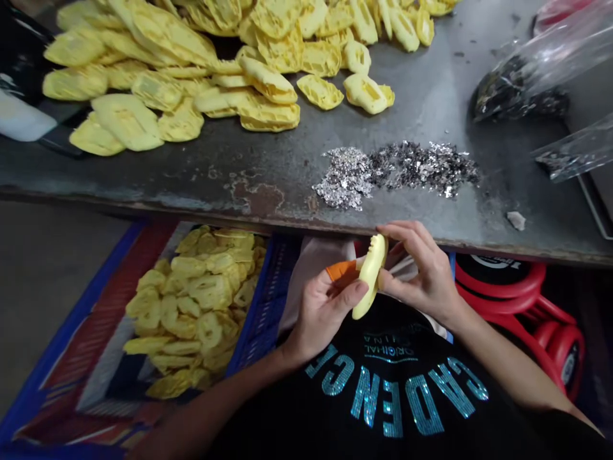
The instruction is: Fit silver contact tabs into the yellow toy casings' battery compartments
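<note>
A curved yellow piece (370, 281) is held tilted over the lap, just off the front edge of a bench, the left hand (325, 313) pinching it between thumb and fingers, an orange cover (341, 271) on one finger, while the right hand (424, 271) grips its other side with thumb and fingertips. The grey bench (201, 185), scuffed and marked by a brownish patch (258, 195), carries small silvery and dark bits (347, 176), a large heap of similar yellow pieces (191, 64) and, at right, clear plastic bags (550, 57) of dark bits. Below, a blue crate (256, 313) holds more such pieces beside a grey floor (33, 268); red round-rimmed objects (507, 287) stand opposite, their white lettering illegible. The black shirt (407, 332) reads "CADENCE" in glittering turquoise, with a smaller "ORIGINAL."
</note>
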